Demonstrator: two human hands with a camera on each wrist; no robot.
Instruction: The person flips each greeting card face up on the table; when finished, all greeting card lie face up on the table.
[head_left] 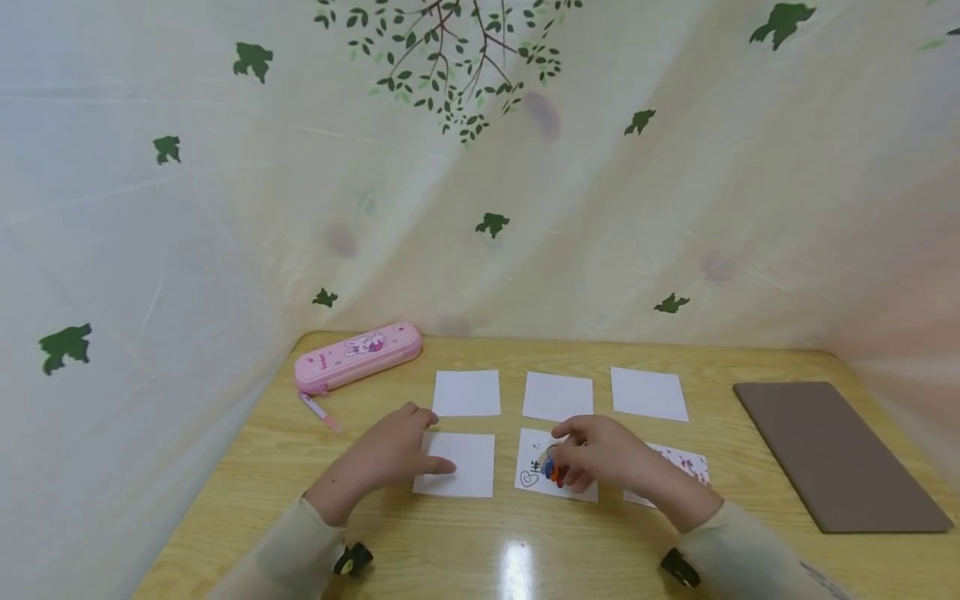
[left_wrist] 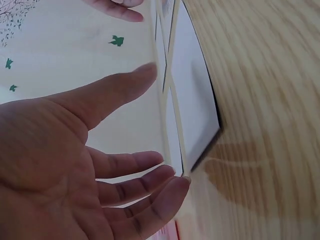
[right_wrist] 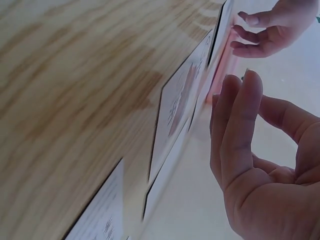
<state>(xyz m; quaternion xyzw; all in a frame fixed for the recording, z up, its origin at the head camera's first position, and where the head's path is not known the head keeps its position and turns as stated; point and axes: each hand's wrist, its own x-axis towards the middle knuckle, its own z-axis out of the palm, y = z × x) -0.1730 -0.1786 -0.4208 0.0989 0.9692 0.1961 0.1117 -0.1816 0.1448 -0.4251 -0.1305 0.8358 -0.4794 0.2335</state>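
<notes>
Leaf-printed cloth hangs behind the worktop. Nearer the camera than the pink case, and to its right, my left grip is spread over a blank card; my right grip, loosely bent and visibly pinching nothing, hovers over a drawn card farther right of the case. I judge these 2 light, stiffish, easily creased, best lifted by 2 opposite edges.
</notes>
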